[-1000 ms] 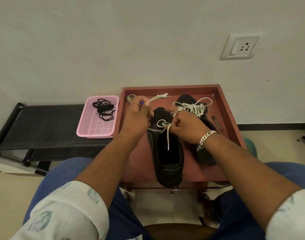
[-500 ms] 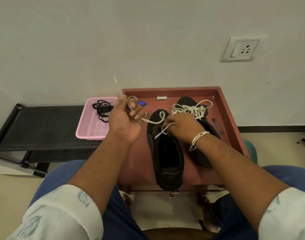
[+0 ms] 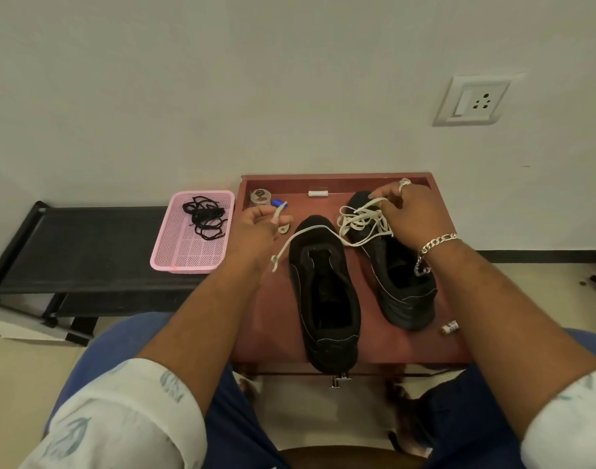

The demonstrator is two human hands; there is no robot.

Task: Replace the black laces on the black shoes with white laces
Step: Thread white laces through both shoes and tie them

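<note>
Black cord laces [image 3: 205,216] lay removed in the pink mesh basket [image 3: 174,245] at 10 o'clock. Near black fabric shoe [image 3: 325,292] remained unlaced; far shoe [image 3: 401,286] carried a loose white flat lace [image 3: 360,223] (threading incomplete, by my judgement). Left hand [image 3: 256,231] pinched one lace end; right hand [image 3: 408,214] gripped the tangle at 1 o'clock.

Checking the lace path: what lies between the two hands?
Head view: the white lace spans from left hand to right hand, crossing the unlaced shoe's toe.

no readable text, labels or numbers
</note>
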